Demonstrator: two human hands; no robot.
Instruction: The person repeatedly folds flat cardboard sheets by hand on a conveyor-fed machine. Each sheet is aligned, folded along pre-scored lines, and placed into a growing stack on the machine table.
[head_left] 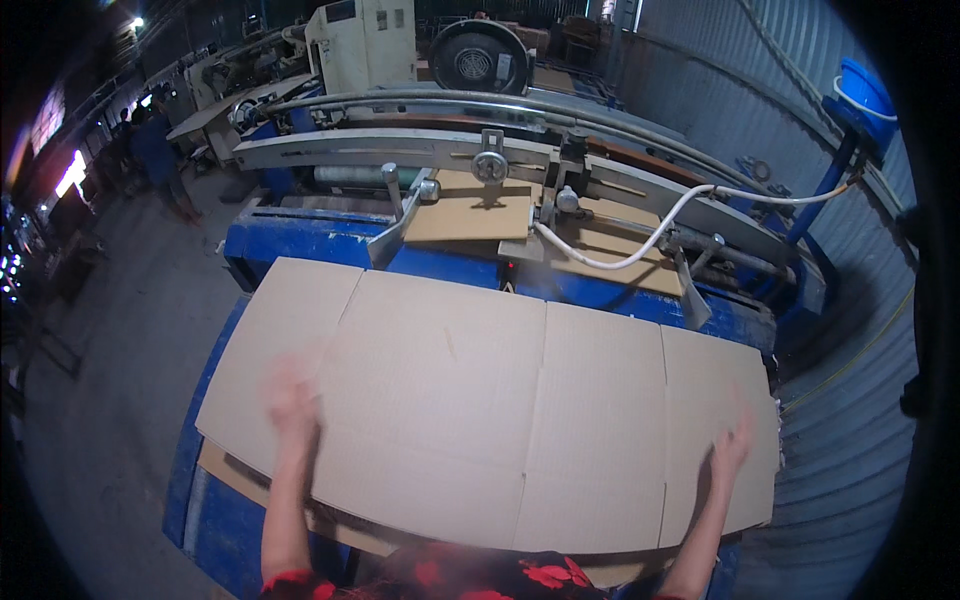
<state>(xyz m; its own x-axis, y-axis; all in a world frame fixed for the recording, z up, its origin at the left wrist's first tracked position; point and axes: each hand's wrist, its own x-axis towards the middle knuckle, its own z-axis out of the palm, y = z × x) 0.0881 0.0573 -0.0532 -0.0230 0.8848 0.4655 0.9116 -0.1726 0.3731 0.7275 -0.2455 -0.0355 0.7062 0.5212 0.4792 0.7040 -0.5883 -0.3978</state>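
Note:
A wide sheet of brown cardboard [440,400] with several crease lines lies flat in front of me on a blue machine bed. Over its left panel is my left hand [292,395], smeared by motion, its fingers too blurred to read. At the right panel, my right hand [733,445] has its fingers stretched away from me, slightly blurred, with nothing seen in them. Whether either hand touches the cardboard, I cannot tell. Another piece of cardboard [235,475] shows beneath the sheet's near left edge.
Beyond the sheet, a metal crossbar [400,148] carries a round dial [490,167] and a white hose [660,235]. Folded cardboard [470,212] sits under it. A blue bucket [865,90] stands at the far right by a corrugated wall. Another person [155,150] is at the far left.

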